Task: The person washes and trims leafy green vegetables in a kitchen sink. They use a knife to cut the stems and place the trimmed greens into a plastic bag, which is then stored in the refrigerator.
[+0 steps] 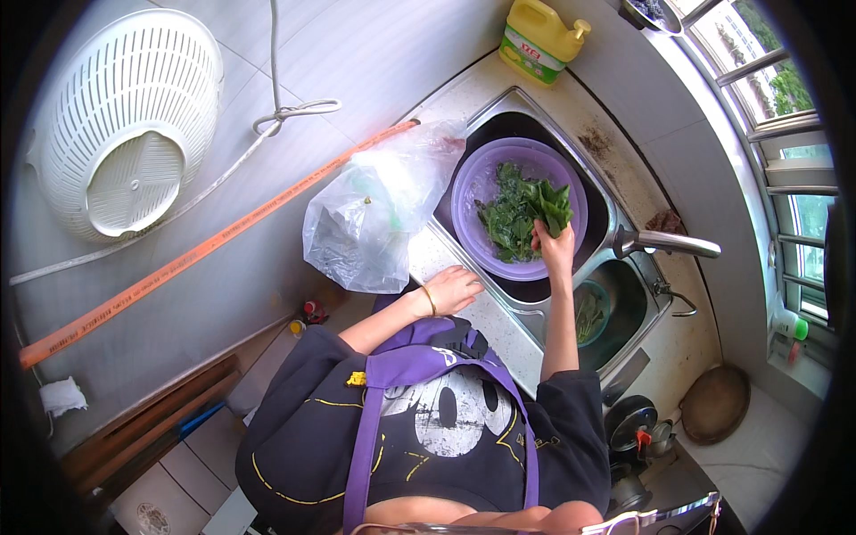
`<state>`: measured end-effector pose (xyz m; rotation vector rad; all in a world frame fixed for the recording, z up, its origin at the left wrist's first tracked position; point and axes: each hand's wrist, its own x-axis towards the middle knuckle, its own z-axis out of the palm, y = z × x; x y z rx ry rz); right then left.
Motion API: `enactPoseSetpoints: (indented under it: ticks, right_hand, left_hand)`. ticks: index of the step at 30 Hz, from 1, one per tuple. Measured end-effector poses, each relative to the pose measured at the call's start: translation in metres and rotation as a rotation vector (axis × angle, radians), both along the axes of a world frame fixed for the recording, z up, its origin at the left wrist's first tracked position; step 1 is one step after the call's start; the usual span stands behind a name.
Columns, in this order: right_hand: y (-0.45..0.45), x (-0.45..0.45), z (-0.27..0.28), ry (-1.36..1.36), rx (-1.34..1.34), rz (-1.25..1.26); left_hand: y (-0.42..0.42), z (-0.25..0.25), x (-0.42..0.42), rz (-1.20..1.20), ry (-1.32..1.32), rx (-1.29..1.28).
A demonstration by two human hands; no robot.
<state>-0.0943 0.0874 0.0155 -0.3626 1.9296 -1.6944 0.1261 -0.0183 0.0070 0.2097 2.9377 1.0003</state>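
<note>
My right hand [555, 251] grips a bunch of leafy greens [550, 206] over a purple plastic basin [466, 231]. More greens [505, 221] lie in the basin, which sits in the larger bowl of a steel double sink [515, 100]. On the counter edge [495, 321] left of the sink rests my left hand [455, 289], a bangle on its wrist, holding nothing that shows. A clear plastic bag [374, 221] lies just beyond it. In the smaller sink bowl is a green-rimmed round container [608, 314] with some greens inside.
The tap [675, 242] reaches out at the sink's right. A yellow detergent jug [542, 43] stands at the far corner. An orange hose [221, 241] and a white plastic basket [134, 120] are along the left wall. Pots [628, 421] and a round brown board [715, 404] stand at the lower right.
</note>
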Motion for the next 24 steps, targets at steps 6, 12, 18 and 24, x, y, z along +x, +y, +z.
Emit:
enactPoseSetpoints:
  ticks: [6,12,18,24]
  right_hand:
    - [0.031,0.024,-0.041,-0.631,-0.037,0.065]
    - [0.052,0.046,0.011,-0.691,-0.443,0.083]
    - [0.064,0.049,0.054,-0.560,-0.489,0.083]
    - [0.070,0.051,0.057,-0.472,-0.418,0.060]
  left_hand:
    - [0.000,0.002,-0.004,0.003,0.001,0.030]
    - [0.005,0.010,-0.009,-0.047,-0.126,0.049]
    - [0.009,0.014,-0.022,-0.080,-0.142,0.023]
    - [0.014,0.020,-0.030,-0.111,-0.164,0.000]
